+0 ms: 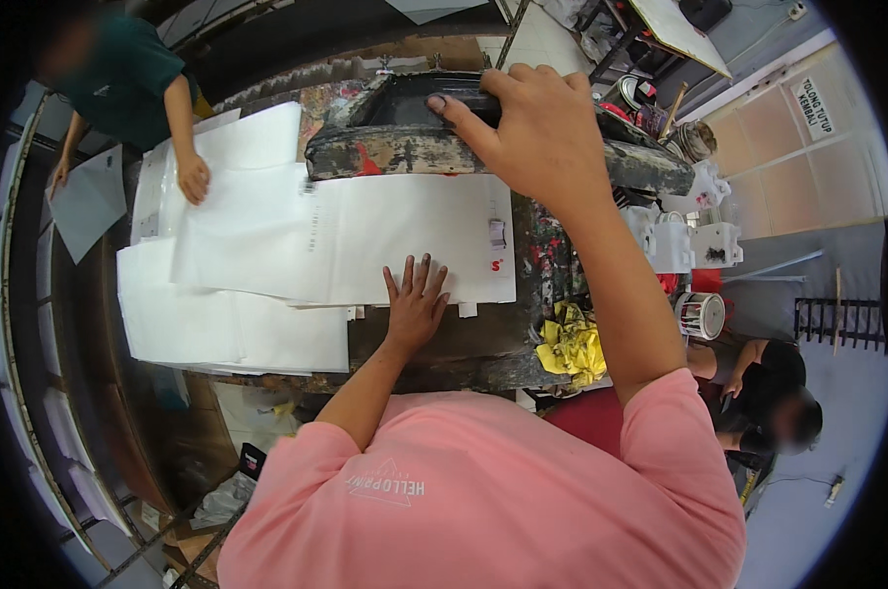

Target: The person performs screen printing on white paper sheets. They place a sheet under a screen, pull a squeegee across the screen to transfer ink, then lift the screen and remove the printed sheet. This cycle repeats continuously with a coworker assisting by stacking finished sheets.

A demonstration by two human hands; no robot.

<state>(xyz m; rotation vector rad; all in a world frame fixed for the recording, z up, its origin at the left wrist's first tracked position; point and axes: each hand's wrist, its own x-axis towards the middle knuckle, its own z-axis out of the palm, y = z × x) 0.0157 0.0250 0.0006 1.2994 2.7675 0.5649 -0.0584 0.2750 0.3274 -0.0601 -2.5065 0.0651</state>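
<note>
A: What is being touched by the right hand (pixel 547 128)?

B: The wooden frame (pixel 419 152), all blotchy with paint, is being covered in the middle by it. The frame is being held near the far edge of the table (pixel 464 344). The thumb is being stuck out to the left and the fingers are being bent. Some of the grip is being hidden by the hand's own back, so whether it is being closed tight cannot be told.

A: And the left hand (pixel 417 309)?

B: It is being kept open, with the fingers spread over the white sheet (pixel 415 231). Nothing is being gripped there. The sheet is being laid between the frame and the table's near edge.

A: Is all of the sheet being shown?

B: No. Its far side is being met by the frame, and whether more is being hidden underneath cannot be told. The little dark patch near its right end is being seen too small to name.

A: What else is being seen?

B: A pile of white sheets (pixel 218 329) is being carried by the table's left end, and a yellow cloth (pixel 574 346) by its near right corner. By the far left corner, another worker's hand (pixel 193 180) is being rested on paper; that worker's face is being blurred.
</note>
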